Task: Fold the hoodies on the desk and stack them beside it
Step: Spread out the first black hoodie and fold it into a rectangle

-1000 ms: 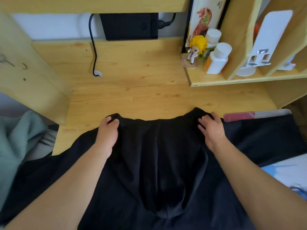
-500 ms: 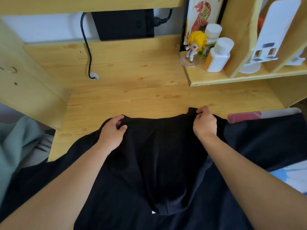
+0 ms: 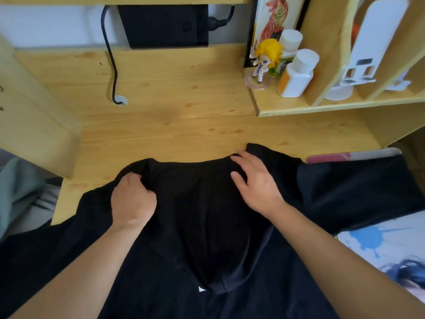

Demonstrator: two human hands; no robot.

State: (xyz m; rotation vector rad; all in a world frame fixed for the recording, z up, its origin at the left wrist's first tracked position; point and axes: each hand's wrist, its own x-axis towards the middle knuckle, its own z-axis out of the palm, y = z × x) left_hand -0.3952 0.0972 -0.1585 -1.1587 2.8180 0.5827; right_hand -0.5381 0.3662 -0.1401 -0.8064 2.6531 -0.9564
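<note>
Black hoodie [image 3: 218, 226], pale wood desk [image 3: 172, 107], yellow-haired figurine [image 3: 264, 61]

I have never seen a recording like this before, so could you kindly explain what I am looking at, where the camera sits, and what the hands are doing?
There is no machine here: a person wears a camera on the head, looking forward and down, so you see their own two arms. A black hoodie lies spread on a wooden desk. The left hand has its fingers curled into a bunch of the cloth near the far edge. The right hand rests flat on the cloth, fingers straight. On a shelf at the back right stand a small yellow-haired figurine and white bottles. A black cable runs down into a hole in the desk.
</note>
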